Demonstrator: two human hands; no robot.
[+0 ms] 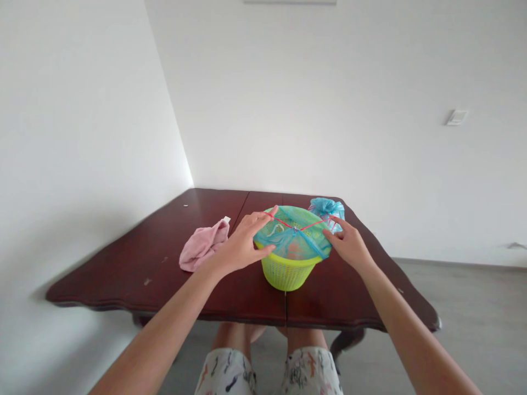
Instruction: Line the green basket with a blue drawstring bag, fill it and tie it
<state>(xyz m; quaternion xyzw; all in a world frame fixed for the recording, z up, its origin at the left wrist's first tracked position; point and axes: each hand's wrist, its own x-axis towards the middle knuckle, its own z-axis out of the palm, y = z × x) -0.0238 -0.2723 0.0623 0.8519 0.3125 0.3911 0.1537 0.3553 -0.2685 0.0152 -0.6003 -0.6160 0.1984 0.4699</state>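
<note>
Dark polished tabletop [239,302] carries the green basket [284,274], blue film [302,250] across its mouth, red string [314,224] taut above it, presumably from tension on either side. Right of the basket, the right hand [349,244] seems pinched on the string; leftward, the left hand [247,241] spreads thumb from fingers, its hold unclear. Pink cloth [201,249] lies left of the basket, a blue bag [327,208] behind-right, perhaps leaving working room.

Lime-green plastic basket [287,275]; translucent blue film [304,248]; red cord [315,224]; pink cloth [201,247]; reddish-brown worktop [132,258]; white shorts [227,373], orange-and-dark motifs.
</note>
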